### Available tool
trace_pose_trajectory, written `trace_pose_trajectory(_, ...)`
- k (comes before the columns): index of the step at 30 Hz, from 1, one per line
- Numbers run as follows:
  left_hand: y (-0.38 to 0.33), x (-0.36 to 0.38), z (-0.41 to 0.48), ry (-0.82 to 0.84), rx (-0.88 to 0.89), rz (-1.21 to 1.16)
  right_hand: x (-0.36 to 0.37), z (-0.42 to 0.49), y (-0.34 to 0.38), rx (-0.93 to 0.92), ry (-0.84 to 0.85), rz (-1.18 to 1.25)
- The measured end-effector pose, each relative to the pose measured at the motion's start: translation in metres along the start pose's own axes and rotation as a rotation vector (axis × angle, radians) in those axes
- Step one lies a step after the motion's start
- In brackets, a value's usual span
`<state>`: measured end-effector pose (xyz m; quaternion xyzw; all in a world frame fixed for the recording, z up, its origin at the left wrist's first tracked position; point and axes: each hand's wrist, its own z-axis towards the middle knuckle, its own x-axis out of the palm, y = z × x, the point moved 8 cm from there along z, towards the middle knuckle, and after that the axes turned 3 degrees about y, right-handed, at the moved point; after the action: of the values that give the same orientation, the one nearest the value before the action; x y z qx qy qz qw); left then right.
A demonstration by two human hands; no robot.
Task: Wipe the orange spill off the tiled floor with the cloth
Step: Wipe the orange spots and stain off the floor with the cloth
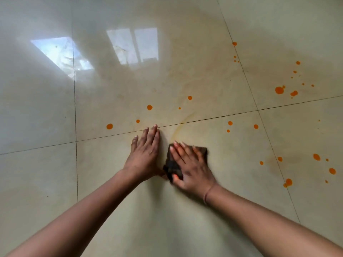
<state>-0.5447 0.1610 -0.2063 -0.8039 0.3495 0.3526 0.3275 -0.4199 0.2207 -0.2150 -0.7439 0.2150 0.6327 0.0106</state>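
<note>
right hand [191,166] presses the dark cloth [173,166] to the tiled floor [46,108], fingers straight; left hand [146,154] rests flat beside it, holding nothing. judged early: most of the orange spill [279,90] lies unwiped

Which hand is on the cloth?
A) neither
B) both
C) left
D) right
D: the right hand lies flat on the dark cloth, while the left hand rests flat on bare floor beside it.
</note>
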Motion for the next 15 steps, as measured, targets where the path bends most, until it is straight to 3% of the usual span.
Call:
trace_pose_trajectory(2,0.015,0.004,-0.018,-0.005,-0.05,0.004,-0.006,0.001,-0.015,-0.082,-0.005,-0.013)
trace_pose_trajectory(6,0.054,0.008,-0.047,-0.01,-0.188,-0.017,-0.03,0.079,-0.042,0.327,-0.057,0.059)
trace_pose_trajectory(7,0.063,0.007,-0.05,-0.006,-0.218,-0.028,-0.023,0.08,-0.022,0.29,-0.051,0.06)
trace_pose_trajectory(10,0.094,0.003,-0.06,-0.011,-0.338,-0.092,0.01,0.022,0.057,-0.108,0.081,-0.005)
trace_pose_trajectory(12,0.11,-0.001,-0.064,0.012,-0.395,-0.156,0.012,0.012,0.058,-0.258,0.1,-0.01)
trace_pose_trajectory(15,0.116,-0.005,-0.053,0.052,-0.41,-0.167,-0.008,0.088,0.033,-0.102,0.062,-0.055)
